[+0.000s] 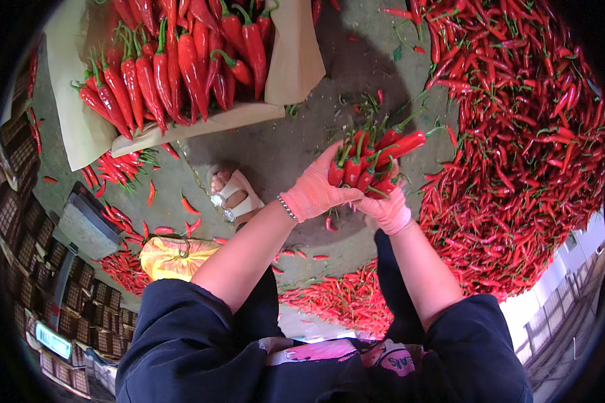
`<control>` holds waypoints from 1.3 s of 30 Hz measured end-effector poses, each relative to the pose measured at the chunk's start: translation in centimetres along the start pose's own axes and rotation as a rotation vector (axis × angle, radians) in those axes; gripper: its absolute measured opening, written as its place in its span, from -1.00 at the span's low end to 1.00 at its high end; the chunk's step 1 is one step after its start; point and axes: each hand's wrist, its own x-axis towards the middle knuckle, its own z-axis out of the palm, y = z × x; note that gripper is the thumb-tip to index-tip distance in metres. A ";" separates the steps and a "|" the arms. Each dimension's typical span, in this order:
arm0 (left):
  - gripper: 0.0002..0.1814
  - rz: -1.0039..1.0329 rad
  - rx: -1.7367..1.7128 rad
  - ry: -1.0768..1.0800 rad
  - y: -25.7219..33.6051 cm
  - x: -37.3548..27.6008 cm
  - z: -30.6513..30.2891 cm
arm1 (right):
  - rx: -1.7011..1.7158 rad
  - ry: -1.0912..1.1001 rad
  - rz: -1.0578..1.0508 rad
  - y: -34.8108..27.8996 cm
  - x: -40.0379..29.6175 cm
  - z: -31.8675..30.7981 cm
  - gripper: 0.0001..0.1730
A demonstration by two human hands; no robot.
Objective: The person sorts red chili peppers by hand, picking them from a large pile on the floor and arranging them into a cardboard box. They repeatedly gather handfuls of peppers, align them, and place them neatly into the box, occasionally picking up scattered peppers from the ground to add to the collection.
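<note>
Between my two gloved hands is a bunch of red chilli peppers (365, 161), with most green stems pointing up or away from me. My left hand (315, 189), in an orange-pink knit glove, wraps the bunch from the left. On its right and near side, my right hand (388, 209) grips it too, its fingers partly hidden behind the peppers. One longer pepper (406, 144) sticks out to the right. Ahead and to the left stands a carton lined with brown paper (295, 60), holding red chillies (194, 65) laid side by side, stems up.
A large heap of red chillies (514, 151) covers the floor at right. Smaller piles (343, 299) lie near my legs. At left are a grey scale-like box (91, 221), a yellow-orange bag (179, 257), a lit display (53, 340) and stacked crates (25, 252).
</note>
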 end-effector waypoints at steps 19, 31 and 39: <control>-0.46 -0.108 -0.528 -0.358 8.4 20.2 -6.7 | -0.045 -0.535 0.181 -14.9 21.2 -6.8 -0.09; -0.62 0.059 -0.535 -0.121 8.9 20.6 -5.0 | -0.138 -0.491 0.076 -16.6 19.2 -3.4 -0.34; -0.46 -0.149 -0.366 -0.121 10.5 20.1 -2.4 | -0.029 -0.470 0.105 -16.4 20.3 -7.3 -0.19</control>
